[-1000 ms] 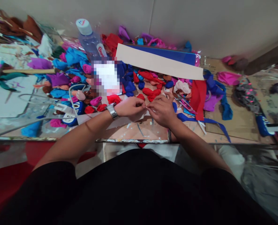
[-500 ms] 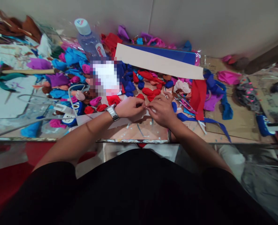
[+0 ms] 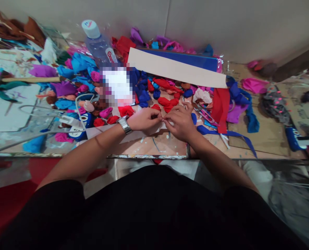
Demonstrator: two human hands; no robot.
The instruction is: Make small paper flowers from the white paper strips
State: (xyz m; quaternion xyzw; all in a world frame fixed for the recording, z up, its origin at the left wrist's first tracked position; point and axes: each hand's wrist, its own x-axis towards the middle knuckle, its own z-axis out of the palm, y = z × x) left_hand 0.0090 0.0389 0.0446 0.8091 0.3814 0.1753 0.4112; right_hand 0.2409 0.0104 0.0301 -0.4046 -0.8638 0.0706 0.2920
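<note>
From my remote seat I have both hands meeting over the bench, the left hand [image 3: 145,119] coming in from 9 o'clock and the right hand [image 3: 180,121] from 4. On each, thumb and forefinger are pressed together, pinching what looks like a small pale bit [image 3: 162,118] — too tiny for me to name or read its axis; it sits right between the two sets of fingertips, neither hand clearly nearer. The right's outer fingers fan loosely toward 1 o'clock. From that pinch a pale strip [image 3: 106,134] runs out under the left wrist, its long axis roughly 9 to 3. Red fabric pieces [image 3: 167,104] lie near, at 12. As for containers, a capped clear bottle [image 3: 98,47] stands between 10 and 11 — I can't tell what's in it.
</note>
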